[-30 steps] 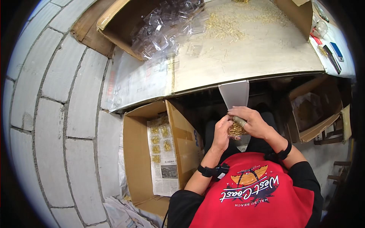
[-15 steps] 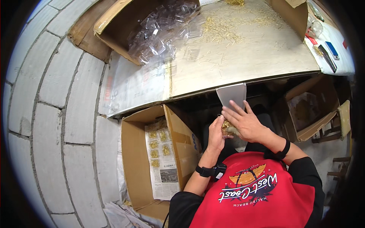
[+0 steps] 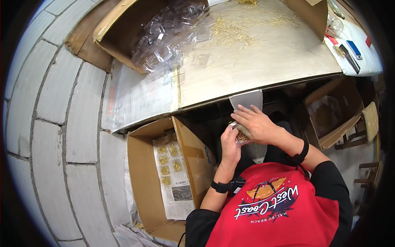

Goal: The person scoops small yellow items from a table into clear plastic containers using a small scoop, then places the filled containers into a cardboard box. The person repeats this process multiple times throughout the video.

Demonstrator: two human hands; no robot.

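Close to the front edge of the worktable, my left hand (image 3: 231, 144) grips a small clear plastic box (image 3: 240, 142) filled with thin gold-coloured metal pieces. My right hand (image 3: 257, 126) lies over the upper side of the box, its fingers stretched out and its thumb side touching the box. That hand partly hides the box and what is in it. Just past my right fingertips, a pale grey sloping strip (image 3: 249, 99) hangs at the table edge.
Loose gold pieces (image 3: 232, 32) are strewn over the worktable (image 3: 263, 61). Clear plastic boxes (image 3: 164, 41) spill from a carton at the back left. Small filled packs (image 3: 165, 169) lie on newspaper inside a cardboard box (image 3: 144, 177) to my left. Another carton (image 3: 335, 109) stands right.
My right hand has shifted slightly left and down over the box, and its fingers have come closer together. The left hand still holds the box. The whole view has shifted slightly.
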